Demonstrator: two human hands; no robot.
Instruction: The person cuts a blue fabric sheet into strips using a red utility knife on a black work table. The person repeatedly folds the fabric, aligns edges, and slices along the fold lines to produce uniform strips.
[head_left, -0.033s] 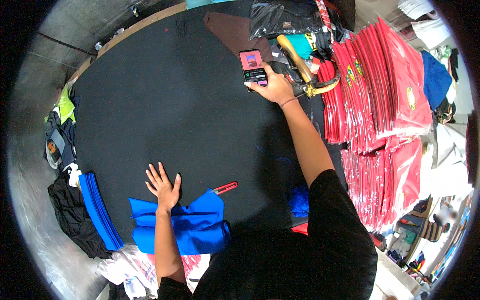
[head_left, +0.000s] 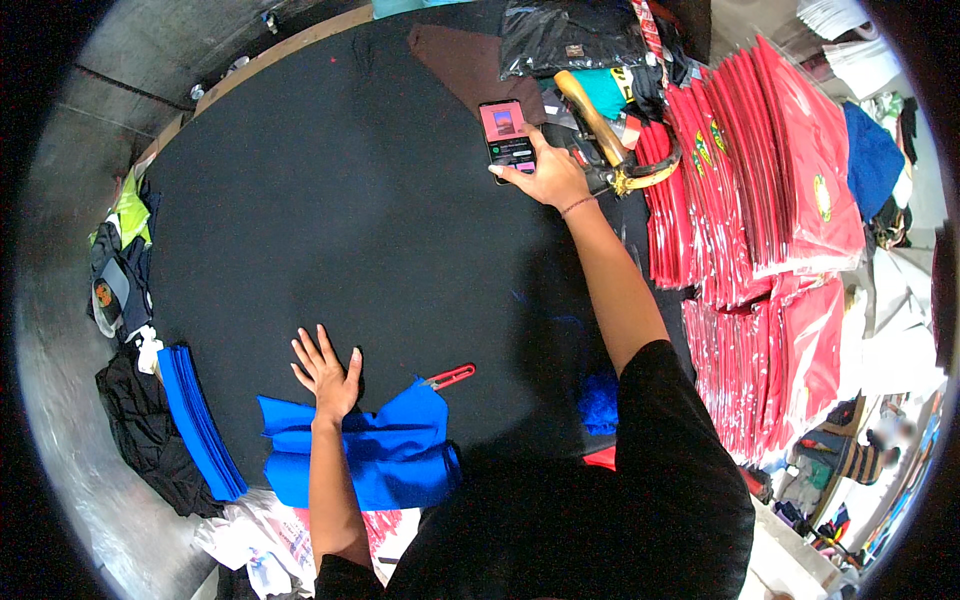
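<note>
My left hand (head_left: 327,375) lies flat with fingers spread on the black table covering (head_left: 380,220), just beyond a piece of blue fabric (head_left: 390,470). That fabric lies creased under my left wrist and forearm. Red-handled thread snips (head_left: 455,375) rest against its upper right corner. Farther off, my right hand (head_left: 550,175) grips a smartphone (head_left: 508,145) at its lower part, thumb across the bottom left and forefinger by the right edge. The phone's screen is lit, with a pink page and a small picture. A brown cloth (head_left: 460,65) lies beyond the phone.
Red garments in clear plastic (head_left: 745,170) are stacked along the right. A curved tool with a yellowish handle (head_left: 595,120) lies beside my right hand, near a black plastic package (head_left: 570,40). Folded blue fabric (head_left: 200,425) and dark cloth (head_left: 145,430) line the left edge.
</note>
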